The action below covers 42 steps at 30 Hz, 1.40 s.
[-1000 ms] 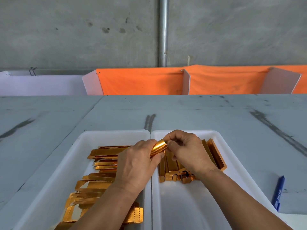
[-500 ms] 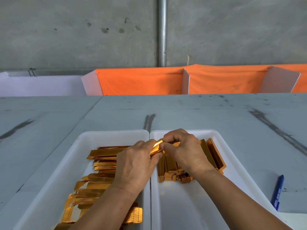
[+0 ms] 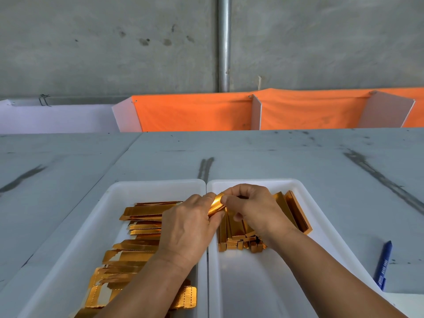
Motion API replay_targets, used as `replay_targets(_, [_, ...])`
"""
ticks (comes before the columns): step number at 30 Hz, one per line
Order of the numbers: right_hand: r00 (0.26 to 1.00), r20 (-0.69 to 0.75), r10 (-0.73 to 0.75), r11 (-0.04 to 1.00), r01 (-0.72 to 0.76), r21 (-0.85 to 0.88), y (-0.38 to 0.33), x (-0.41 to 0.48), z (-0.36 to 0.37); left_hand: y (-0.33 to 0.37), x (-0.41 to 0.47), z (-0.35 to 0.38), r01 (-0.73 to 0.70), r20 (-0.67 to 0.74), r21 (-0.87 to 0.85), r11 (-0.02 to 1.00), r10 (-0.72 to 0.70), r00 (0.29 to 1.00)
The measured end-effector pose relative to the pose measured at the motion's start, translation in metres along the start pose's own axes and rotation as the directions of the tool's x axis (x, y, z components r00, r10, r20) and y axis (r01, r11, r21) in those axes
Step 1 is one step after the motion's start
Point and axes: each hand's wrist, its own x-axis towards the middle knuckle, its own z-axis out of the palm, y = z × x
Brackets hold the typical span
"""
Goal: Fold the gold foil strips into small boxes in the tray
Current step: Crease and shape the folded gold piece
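strip (image 3: 215,204): long axis slants near-left to far-right, bridging both hands
left hand (image 3: 189,228): grips the near end
right hand (image 3: 252,208): pinches the far end
boxes (image 3: 238,237): just below the right hand

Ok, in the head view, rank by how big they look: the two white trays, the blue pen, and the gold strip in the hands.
1. left tray and right tray: alike, both cut off by the frame, so unranked.
2. pen.
3. strip: mostly covered, so unsure.
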Motion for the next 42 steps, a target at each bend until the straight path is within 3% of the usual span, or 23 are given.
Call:
replay_targets(4, [1.000, 0.024, 0.020, 1.000, -0.021, 0.011, -0.001, 0.000, 0.000, -0.001, 0.000, 0.002, 0.013, -0.003, -0.055, 0.998, -0.013, 1.000])
replay_targets(11, [0.984, -0.137, 0.113, 0.978, -0.086, 0.190, -0.004, 0.006, -0.008, -0.004, -0.001, 0.008, 0.056, 0.007, -0.163, 0.985, -0.055, 0.998])
replay_targets(13, [0.983, -0.109, 0.146, 0.966, -0.118, 0.231, -0.005, 0.006, -0.010, -0.005, -0.001, 0.008, 0.062, 0.011, -0.180, 0.982, -0.061, 0.998])
replay_targets(18, [0.984, 0.002, 0.179, 0.975, -0.178, 0.130, -0.004, 0.004, -0.007, -0.004, 0.000, 0.007, 0.034, 0.007, -0.186, 0.982, -0.033, 0.999])
replay_targets(26, [0.998, -0.059, 0.036, 0.993, -0.029, 0.114, -0.004, 0.003, -0.008, -0.003, -0.001, 0.007, 0.027, 0.034, -0.205, 0.978, -0.020, 0.999])
replay_targets(29, [0.997, 0.000, 0.071, 0.965, -0.069, 0.253, -0.005, 0.004, -0.009, -0.003, -0.001, 0.006, 0.047, 0.034, -0.245, 0.968, -0.040, 0.999])
replay_targets(33, [0.990, 0.098, 0.098, 0.853, -0.135, 0.504, -0.006, 0.006, -0.011, -0.004, -0.001, 0.005, 0.064, 0.023, -0.295, 0.953, -0.060, 0.998])
replay_targets(42, [0.984, 0.152, 0.090, 0.856, -0.154, 0.493, -0.003, 0.006, -0.010, -0.006, -0.001, 0.006, 0.057, 0.018, -0.294, 0.954, -0.054, 0.998])
